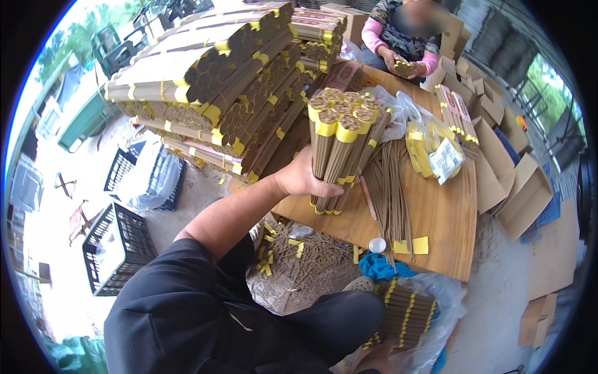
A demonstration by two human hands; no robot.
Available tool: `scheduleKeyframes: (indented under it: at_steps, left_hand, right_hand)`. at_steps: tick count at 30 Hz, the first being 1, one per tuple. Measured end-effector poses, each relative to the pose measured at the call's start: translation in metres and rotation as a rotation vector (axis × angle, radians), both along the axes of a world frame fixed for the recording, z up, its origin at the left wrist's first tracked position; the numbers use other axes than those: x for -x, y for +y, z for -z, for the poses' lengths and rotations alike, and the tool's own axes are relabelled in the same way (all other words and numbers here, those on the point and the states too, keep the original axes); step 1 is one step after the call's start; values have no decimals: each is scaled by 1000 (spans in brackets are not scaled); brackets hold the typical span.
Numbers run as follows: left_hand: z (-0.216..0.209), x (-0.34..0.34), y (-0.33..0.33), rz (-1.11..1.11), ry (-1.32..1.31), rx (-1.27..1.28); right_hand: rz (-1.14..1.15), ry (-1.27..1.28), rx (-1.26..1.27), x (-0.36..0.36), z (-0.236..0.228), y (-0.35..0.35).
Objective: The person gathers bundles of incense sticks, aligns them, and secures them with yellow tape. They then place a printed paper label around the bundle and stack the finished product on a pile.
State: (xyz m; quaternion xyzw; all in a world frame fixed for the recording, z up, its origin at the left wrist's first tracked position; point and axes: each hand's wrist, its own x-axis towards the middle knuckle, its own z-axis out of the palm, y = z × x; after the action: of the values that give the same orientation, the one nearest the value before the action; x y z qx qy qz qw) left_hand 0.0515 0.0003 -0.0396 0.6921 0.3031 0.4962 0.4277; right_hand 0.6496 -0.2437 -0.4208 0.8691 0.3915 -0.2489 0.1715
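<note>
stick bundles (342,143), brown w/ yellow bands, held near-upright above wood table (445,230); l. hand (306,177) closed round their lower part. r. hand (377,356) low at bottom edge, by banded bundles (408,315) in clear plastic; too little seen, can't tell if gripping. table nr edge: white round lid (377,245), yellow card (413,245). loose sticks (392,187) just behind. tall stack (243,68) of similar bundles on l.; bag of yellow strips (430,146) on r. co-worker (398,37) across table, both hands on small bundle (405,68).

Black crate (138,240) left; open cardboard boxes (528,190) right
</note>
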Motion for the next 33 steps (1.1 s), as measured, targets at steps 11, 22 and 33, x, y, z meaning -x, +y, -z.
scheduleKeyframes:
  at_steps: [11, 22, 33]
  left_hand:
    - [-3, -7, 4, 40, -6, -8]
    - [3, -5, 6, 27, 24, -9]
    - [10, 1, 0, -40, -22, 53]
  right_hand:
    - [-34, 65, -68, 24, 13, -24]
    - [236, 122, -144, 29, 11, -34]
    - [1446, 1084, -1002, 87, -28, -87]
